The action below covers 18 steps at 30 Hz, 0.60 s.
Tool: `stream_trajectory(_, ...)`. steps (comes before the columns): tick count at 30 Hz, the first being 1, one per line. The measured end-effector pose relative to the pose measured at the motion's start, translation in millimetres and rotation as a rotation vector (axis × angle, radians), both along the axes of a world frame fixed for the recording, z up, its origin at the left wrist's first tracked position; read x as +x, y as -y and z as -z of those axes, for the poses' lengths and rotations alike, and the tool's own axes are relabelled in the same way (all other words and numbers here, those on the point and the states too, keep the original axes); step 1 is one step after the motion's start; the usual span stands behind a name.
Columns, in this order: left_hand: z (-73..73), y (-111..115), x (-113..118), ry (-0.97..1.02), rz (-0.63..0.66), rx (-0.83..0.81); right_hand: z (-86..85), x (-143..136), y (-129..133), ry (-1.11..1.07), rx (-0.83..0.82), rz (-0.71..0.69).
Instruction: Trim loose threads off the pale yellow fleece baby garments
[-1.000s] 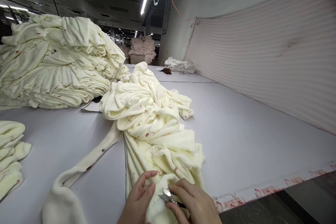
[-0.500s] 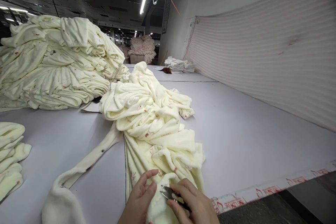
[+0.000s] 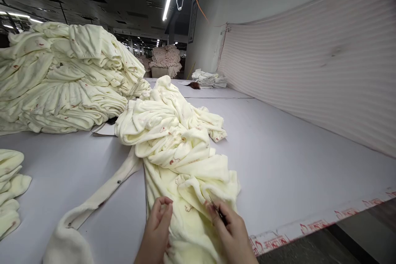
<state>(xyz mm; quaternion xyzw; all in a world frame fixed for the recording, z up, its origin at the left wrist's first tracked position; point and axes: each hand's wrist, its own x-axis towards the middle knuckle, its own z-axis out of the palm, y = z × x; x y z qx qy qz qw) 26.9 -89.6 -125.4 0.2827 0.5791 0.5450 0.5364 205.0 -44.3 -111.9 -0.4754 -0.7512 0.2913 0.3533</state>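
A bunched pale yellow plush garment (image 3: 173, 132) with small reddish prints lies down the middle of the table to its front edge. At its lower right my right hand (image 3: 229, 227) is closed around small dark snips (image 3: 219, 211), whose thin metal tip points up and left. My left hand (image 3: 157, 227) is at the garment's lower left, thumb and fingers curled together; whatever may be between them is too small to make out. A strip of cloth (image 3: 108, 189) trails from the garment to the lower left.
A large heap of the same fabric (image 3: 71, 82) stands at the left, with a smaller pile (image 3: 10, 194) nearer. Folded white cloths (image 3: 208, 78) sit at the back beside a dark reddish tuft (image 3: 194, 85). A striped pinkish sheet (image 3: 309, 62) hangs along the right wall.
My hands have moved apart, the right one up and to the right with the snips. The cloth that lay raised between them has dropped, and my left fingers have curled in.
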Motion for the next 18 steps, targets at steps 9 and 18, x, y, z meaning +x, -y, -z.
stream_trajectory(9, -14.0, -59, -11, -0.345, 0.207, 0.159, 2.2, -5, -26, 0.326, 0.194, 0.181)
stream_trajectory(18, -13.4, -42, -9, 0.115, 0.349, 0.060, -15.8, 4, -30, 0.293, 0.155, 0.167)
